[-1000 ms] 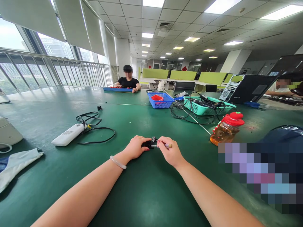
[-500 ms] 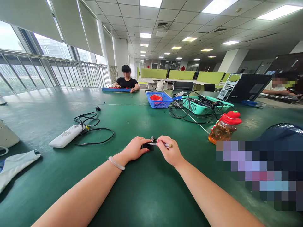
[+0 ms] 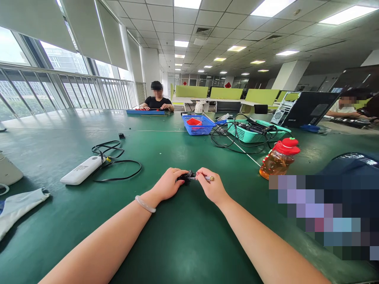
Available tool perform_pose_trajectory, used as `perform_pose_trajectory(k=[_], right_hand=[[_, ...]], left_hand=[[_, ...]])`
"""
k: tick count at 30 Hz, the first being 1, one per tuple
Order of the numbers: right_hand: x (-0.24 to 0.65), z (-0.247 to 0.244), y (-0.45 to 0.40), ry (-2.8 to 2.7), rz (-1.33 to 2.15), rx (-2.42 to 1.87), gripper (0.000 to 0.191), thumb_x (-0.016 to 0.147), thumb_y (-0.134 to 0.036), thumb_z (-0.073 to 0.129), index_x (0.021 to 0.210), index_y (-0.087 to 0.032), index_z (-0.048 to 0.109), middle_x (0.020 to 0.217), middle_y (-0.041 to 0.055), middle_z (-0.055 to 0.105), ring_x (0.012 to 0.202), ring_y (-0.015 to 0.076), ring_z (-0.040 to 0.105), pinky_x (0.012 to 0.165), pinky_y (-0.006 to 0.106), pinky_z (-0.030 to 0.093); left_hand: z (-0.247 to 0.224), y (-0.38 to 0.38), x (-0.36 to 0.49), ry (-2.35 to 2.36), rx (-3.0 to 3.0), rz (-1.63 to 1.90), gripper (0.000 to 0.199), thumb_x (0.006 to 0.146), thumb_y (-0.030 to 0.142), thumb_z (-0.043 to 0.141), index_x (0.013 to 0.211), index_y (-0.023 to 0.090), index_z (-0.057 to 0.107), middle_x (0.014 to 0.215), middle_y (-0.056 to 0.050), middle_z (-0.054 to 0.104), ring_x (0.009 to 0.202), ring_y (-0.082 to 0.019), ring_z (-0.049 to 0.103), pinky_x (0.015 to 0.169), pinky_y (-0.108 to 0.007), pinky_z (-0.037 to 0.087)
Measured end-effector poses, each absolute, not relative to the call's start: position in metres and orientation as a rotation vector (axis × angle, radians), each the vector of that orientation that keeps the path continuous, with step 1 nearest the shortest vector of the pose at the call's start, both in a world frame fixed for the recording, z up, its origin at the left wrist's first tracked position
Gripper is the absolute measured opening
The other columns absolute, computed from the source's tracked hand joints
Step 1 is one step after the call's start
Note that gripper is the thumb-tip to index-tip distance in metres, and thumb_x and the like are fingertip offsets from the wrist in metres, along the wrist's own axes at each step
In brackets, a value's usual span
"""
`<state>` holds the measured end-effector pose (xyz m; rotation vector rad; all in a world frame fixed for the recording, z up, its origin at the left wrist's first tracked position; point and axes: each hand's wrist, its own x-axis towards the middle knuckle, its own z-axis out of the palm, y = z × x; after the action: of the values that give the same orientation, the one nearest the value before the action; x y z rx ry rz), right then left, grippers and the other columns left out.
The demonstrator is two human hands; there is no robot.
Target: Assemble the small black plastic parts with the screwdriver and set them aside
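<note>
On my head feed, the left hand (image 3: 168, 183) grips a small black part (image 3: 186, 176) on the green table (image 3: 189, 244); the right hand (image 3: 212, 187) pinches a slim tool (image 3: 209, 178) pointed at it, though I can't tell whether they touch. I see a white device (image 3: 81, 171) with a looped black cable at left, a red-capped bottle (image 3: 276, 162) at right, and beyond, a blue basket (image 3: 199, 129) beside a teal one.
</note>
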<state>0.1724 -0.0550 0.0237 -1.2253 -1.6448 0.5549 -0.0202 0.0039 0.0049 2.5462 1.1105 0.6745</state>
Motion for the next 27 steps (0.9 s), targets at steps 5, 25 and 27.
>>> perform_pose_trajectory(k=[5, 25, 27], right_hand=[[0.178, 0.021, -0.051, -1.474, 0.505, -1.198, 0.031, 0.087, -0.047, 0.050, 0.074, -0.020, 0.057, 0.060, -0.0019, 0.049, 0.056, 0.0128, 0.043, 0.055, 0.025, 0.035], [0.185, 0.007, -0.037, -1.432, 0.547, -1.369, 0.048, 0.087, -0.063, 0.046, 0.068, -0.020, 0.059, 0.052, -0.0035, 0.041, 0.050, 0.0122, 0.040, 0.050, 0.025, 0.031], [0.186, 0.007, -0.037, -1.427, 0.554, -1.375, 0.049, 0.088, -0.064, 0.046, 0.067, -0.021, 0.057, 0.051, -0.0039, 0.039, 0.049, 0.0121, 0.039, 0.049, 0.025, 0.030]], left_hand=[[0.004, 0.006, -0.020, 1.354, 2.556, 0.817, 0.042, 0.093, 0.020, 0.043, 0.132, 0.026, 0.057, 0.124, -0.008, 0.063, 0.115, -0.026, 0.052, 0.106, -0.045, 0.042], [-0.003, 0.000, -0.015, 1.118, 2.635, 0.537, 0.047, 0.091, 0.043, 0.052, 0.135, 0.028, 0.050, 0.139, -0.007, 0.056, 0.129, -0.027, 0.048, 0.114, -0.052, 0.032], [-0.004, -0.001, -0.014, 1.122, 2.650, 0.485, 0.042, 0.092, 0.040, 0.052, 0.132, 0.029, 0.053, 0.136, -0.006, 0.060, 0.128, -0.027, 0.049, 0.114, -0.053, 0.031]])
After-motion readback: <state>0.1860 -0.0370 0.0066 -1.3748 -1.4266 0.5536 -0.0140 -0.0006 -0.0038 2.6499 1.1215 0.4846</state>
